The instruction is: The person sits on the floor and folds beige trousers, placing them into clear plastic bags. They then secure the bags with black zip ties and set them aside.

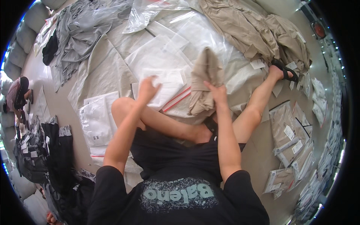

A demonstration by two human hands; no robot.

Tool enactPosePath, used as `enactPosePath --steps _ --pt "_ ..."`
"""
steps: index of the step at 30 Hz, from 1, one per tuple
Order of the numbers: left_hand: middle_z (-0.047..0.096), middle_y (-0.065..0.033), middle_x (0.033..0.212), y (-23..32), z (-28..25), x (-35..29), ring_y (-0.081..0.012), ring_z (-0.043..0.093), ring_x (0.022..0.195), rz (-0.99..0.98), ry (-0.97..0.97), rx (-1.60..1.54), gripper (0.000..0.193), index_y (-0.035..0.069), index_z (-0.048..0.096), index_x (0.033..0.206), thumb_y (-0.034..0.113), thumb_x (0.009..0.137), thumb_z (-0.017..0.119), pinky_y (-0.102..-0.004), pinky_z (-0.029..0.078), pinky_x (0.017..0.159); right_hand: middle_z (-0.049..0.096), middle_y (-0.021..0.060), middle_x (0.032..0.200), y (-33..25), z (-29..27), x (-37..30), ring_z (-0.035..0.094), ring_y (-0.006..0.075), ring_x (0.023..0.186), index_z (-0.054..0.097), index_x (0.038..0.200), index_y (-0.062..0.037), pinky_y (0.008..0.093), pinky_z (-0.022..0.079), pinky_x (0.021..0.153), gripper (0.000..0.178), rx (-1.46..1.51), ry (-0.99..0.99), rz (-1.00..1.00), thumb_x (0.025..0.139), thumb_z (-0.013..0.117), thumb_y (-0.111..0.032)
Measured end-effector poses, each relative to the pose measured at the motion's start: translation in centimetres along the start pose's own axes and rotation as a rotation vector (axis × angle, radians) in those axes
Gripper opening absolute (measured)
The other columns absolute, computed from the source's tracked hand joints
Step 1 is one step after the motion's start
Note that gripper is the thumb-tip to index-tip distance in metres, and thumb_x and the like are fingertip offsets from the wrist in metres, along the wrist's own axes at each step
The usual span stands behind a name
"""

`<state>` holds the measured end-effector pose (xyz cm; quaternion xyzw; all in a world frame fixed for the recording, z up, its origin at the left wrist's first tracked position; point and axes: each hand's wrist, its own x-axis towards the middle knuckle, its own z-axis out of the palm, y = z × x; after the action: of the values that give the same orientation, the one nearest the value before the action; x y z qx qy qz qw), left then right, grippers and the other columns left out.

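My right hand (218, 93) is closed on a bunched khaki garment (205, 73), which it holds a little in front of my crossed leg. The garment is crumpled, and its kind cannot be made out. My left hand (149, 90) is off to the left with its fingers apart and nothing in them. Just beyond that hand lie a white sheet (165, 79) and a clear plastic bag with a red sealing strip (177, 99).
Beige sheeting (99, 65) covers the floor ahead. A grey fabric pile (80, 33) lies far left, a khaki clothing pile (251, 33) far right. Packed bags (88, 123) sit left, bagged khaki garments (285, 131) right. Dark clothes (60, 150) and another person (18, 93) are at left.
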<state>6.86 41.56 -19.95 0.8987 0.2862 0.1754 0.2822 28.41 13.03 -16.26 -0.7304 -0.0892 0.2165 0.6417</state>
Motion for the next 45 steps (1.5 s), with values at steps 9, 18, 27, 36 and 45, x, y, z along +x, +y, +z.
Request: enactPosePath --steps 9,18,27,36,45 --pt "0.076 -0.0227 0.109 -8.1 -0.3 4.6 -0.0393 0.073 0.102 -0.378 -0.157 0.068 0.04 0.0 0.072 0.111 0.035 0.091 0.077 -0.05 0.056 0.091 0.066 0.0125 0.142 -6.4 -9.1 -6.7 0.066 0.0226 0.123 0.054 0.15 0.0061 0.0349 0.053 0.105 0.067 0.522 -0.08 0.176 0.095 0.083 -0.018" --pt "0.063 -0.016 0.067 11.4 -2.5 6.1 -0.0393 0.065 0.059 0.403 0.246 0.063 0.006 0.009 0.058 0.108 0.012 0.105 0.062 -0.0515 0.049 0.053 0.059 0.0109 0.152 -4.7 -10.5 -11.0 0.056 0.023 0.138 0.046 0.158 0.0029 0.0361 0.043 0.117 0.079 0.319 -0.182 0.191 0.09 0.083 -0.009" --pt "0.074 -0.02 0.11 11.8 4.2 1.9 -0.0412 0.068 0.112 0.549 -0.572 -0.227 0.025 0.004 0.068 0.116 0.013 0.093 0.073 -0.0493 0.053 0.097 0.07 0.0085 0.137 -5.0 -7.2 -7.6 0.065 0.0187 0.123 0.06 0.146 0.0034 0.0337 0.051 0.105 0.062 0.325 -0.373 0.279 0.091 0.083 -0.01" --pt "0.063 -0.0098 0.143 -4.5 -8.0 5.5 -0.0284 0.052 0.145 0.695 -0.682 0.577 0.055 0.013 0.064 0.137 -0.007 0.085 0.058 -0.0488 0.037 0.125 0.08 0.0151 0.112 1.3 -1.2 -4.0 0.074 0.02 0.102 0.073 0.125 0.0055 0.0348 0.057 0.093 0.048 -0.388 -0.282 0.15 0.087 0.088 -0.02" --pt "0.064 -0.0084 0.124 -5.3 -5.3 6.0 -0.0269 0.06 0.129 0.905 -0.591 0.67 0.029 0.01 0.062 0.121 0.008 0.092 0.062 -0.042 0.045 0.114 0.078 0.0105 0.12 -0.1 -2.7 -5.3 0.072 0.0171 0.106 0.071 0.131 0.0048 0.0332 0.057 0.094 0.049 0.092 -0.303 0.218 0.091 0.086 -0.018"
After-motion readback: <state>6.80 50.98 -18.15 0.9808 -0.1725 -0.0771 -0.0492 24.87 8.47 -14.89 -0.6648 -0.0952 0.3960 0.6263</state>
